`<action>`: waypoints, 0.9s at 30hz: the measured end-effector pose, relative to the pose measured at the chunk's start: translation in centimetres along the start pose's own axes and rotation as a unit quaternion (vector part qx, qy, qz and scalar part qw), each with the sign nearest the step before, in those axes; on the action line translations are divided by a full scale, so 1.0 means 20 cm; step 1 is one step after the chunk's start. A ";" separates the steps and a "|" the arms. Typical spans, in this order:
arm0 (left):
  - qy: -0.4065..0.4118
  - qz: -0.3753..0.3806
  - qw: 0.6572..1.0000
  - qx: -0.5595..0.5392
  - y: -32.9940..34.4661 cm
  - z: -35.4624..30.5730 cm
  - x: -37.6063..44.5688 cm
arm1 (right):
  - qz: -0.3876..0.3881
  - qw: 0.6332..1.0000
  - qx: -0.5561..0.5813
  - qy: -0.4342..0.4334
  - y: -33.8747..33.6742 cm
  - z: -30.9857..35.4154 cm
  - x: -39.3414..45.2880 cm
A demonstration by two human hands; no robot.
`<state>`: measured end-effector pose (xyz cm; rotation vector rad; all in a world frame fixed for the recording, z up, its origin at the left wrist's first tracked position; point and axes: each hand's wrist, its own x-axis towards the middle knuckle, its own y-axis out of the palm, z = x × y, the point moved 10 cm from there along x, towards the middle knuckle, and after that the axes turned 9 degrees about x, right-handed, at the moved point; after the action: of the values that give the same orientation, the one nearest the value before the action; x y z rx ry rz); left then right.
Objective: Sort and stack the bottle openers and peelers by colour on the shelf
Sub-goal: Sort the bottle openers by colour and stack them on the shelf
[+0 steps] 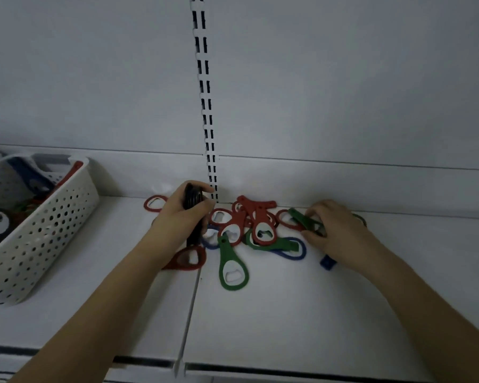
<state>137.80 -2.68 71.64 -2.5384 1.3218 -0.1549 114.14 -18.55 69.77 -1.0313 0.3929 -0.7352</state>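
A white perforated basket (53,217) at the shelf's (288,313) left edge holds blue, red and black openers. The left hand (183,219) grips stacked black openers (192,214); the right hand (335,230) pinches a green opener (302,218) beside the mixed pile (249,228) near the back edge.

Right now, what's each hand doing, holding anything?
Left hand: grips a stack of black openers.
Right hand: pinches a green opener.

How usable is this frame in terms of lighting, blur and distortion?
Head view: dim and underexposed, no glare; the hands, left and right, look soft; wide-angle bending curves the slotted upright; the white basket at the left edge is blurred.
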 end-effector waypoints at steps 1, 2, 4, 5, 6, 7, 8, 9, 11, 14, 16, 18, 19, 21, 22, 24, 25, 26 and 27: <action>-0.004 0.015 1.000 -0.017 0.05 -0.01 0.01 | -0.031 0.999 -0.004 -0.013 0.00 0.02 -0.01; -0.010 0.029 0.999 -0.038 0.10 -0.02 0.02 | -0.060 0.997 -0.010 -0.040 -0.01 0.08 -0.01; -0.019 0.044 0.996 -0.076 0.19 -0.03 0.04 | -0.052 0.990 -0.024 -0.128 0.03 0.26 -0.03; -0.024 0.047 0.994 -0.096 0.23 -0.02 0.05 | -0.010 0.985 -0.022 -0.169 0.08 0.36 -0.05; -0.033 0.050 0.991 -0.123 0.26 -0.01 0.06 | 0.038 0.981 -0.017 -0.187 0.13 0.41 -0.06; -0.050 0.054 0.985 -0.156 0.28 0.01 0.06 | 0.076 0.979 -0.015 -0.187 0.17 0.43 -0.06; -0.068 0.059 0.977 -0.191 0.30 0.03 0.06 | 0.086 0.980 -0.015 -0.181 0.18 0.42 -0.06; -0.083 0.060 0.969 -0.223 0.30 0.06 0.06 | 0.072 0.982 -0.020 -0.171 0.16 0.38 -0.06; -0.097 0.052 0.955 -0.276 0.28 0.09 0.07 | 0.017 0.988 -0.054 -0.146 0.07 0.28 -0.05; -0.097 0.049 0.947 -0.303 0.25 0.12 0.09 | -0.039 0.989 -0.064 -0.129 0.00 0.21 -0.04; -0.095 0.051 0.947 -0.303 0.25 0.12 0.09 | 0.001 0.981 -0.066 -0.184 0.09 0.32 -0.06; -0.095 0.048 0.946 -0.308 0.25 0.12 0.08 | 0.035 0.965 -0.065 -0.253 0.19 0.43 -0.10; -0.095 0.047 0.946 -0.308 0.25 0.12 0.08 | 0.040 0.963 -0.054 -0.260 0.20 0.45 -0.10; -0.100 0.047 0.947 -0.300 0.25 0.13 0.07 | 0.030 0.972 -0.028 -0.229 0.17 0.42 -0.08; -0.102 0.048 0.948 -0.297 0.25 0.13 0.07 | 0.023 0.976 -0.031 -0.212 0.14 0.41 -0.06; -0.102 0.052 0.949 -0.294 0.26 0.13 0.07 | 0.008 0.977 -0.051 -0.206 0.11 0.41 -0.05; -0.102 0.054 0.949 -0.295 0.26 0.13 0.07 | -0.001 0.975 -0.064 -0.214 0.10 0.42 -0.04; -0.101 0.055 0.948 -0.296 0.26 0.12 0.07 | -0.009 0.970 -0.076 -0.229 0.11 0.45 -0.04; -0.101 0.055 0.948 -0.297 0.26 0.12 0.07 | -0.013 0.966 -0.083 -0.245 0.12 0.49 -0.04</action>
<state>135.07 -6.19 67.76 -2.8265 1.6015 0.6001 120.48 -11.10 72.26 -1.3360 0.0115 -0.4511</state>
